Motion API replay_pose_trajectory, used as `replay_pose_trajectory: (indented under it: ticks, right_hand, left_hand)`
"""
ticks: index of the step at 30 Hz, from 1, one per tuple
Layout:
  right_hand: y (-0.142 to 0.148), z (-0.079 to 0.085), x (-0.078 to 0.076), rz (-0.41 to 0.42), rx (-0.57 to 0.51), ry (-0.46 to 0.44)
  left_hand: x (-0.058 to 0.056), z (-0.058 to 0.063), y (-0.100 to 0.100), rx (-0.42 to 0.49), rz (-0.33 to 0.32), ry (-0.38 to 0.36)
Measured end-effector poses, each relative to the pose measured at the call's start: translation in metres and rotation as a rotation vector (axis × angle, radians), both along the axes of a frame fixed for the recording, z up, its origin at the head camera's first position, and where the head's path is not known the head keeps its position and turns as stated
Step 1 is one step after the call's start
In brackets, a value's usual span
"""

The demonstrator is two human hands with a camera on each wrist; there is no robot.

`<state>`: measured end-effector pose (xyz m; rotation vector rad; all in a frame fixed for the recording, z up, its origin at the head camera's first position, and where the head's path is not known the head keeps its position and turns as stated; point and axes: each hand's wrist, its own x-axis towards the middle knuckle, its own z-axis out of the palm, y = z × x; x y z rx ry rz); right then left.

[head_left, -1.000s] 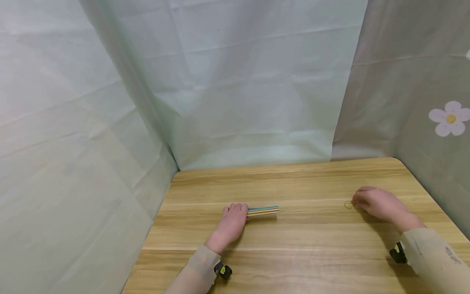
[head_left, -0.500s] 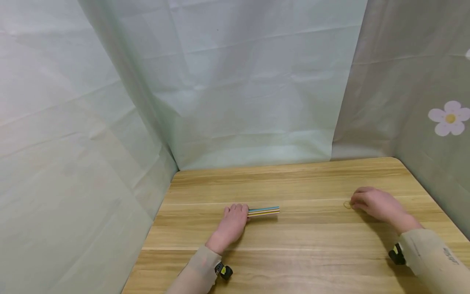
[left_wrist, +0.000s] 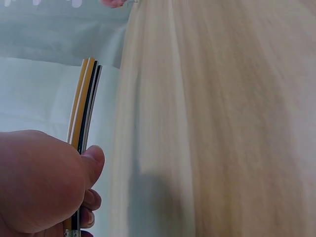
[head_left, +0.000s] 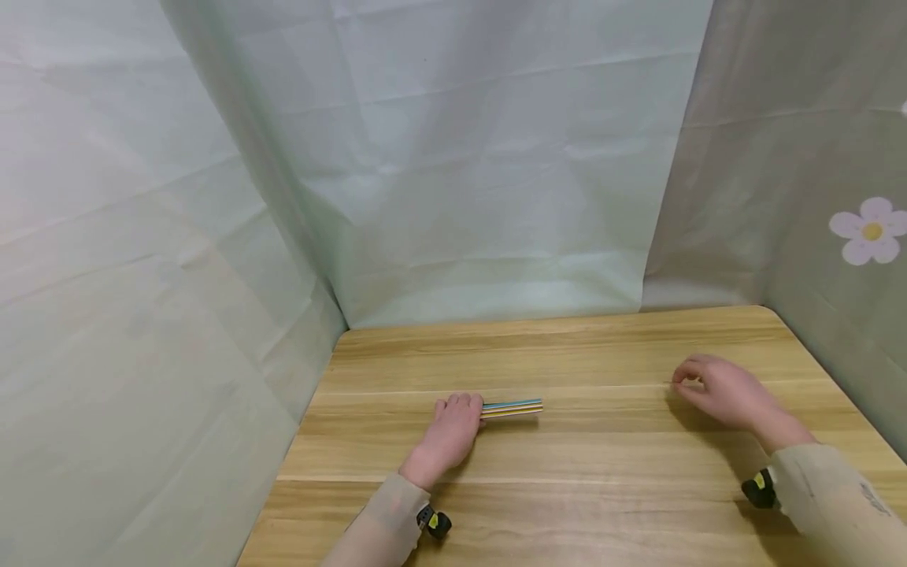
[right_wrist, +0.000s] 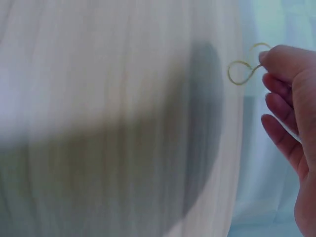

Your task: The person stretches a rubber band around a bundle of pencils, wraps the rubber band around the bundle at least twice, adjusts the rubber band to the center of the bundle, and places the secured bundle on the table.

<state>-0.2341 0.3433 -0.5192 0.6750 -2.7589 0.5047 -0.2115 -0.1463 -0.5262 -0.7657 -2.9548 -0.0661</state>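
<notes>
A wood-grain table [head_left: 581, 504] spreads beneath the left hand [head_left: 453, 431] and the right hand [head_left: 724, 390], which are well apart. The left grips a bundle of pencils [head_left: 512, 408]; the right pinches a thin, yellowish loop [right_wrist: 254, 70] over the table's right side.

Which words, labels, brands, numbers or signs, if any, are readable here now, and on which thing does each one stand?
No text can be read.
Right sleeve: a dark mark, perhaps lettering, too blurred to read.
Pencils: no legible text.
Band: no text visible.
Flower: a picture, not writing.
</notes>
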Motion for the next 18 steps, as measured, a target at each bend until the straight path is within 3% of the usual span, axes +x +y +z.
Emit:
replay_pose_trajectory:
  ticks: [8,18]
  right_hand:
    - [-0.038,0.006,-0.001,-0.054,-0.281,-0.202]
    - [-0.087,-0.001,-0.004,0.031,-0.533,-0.424]
  left_hand:
    - [-0.003,0.003,0.017,-0.019,-0.033,-0.013]
    - [0.001,0.013,0.042,-0.004,-0.075,0.026]
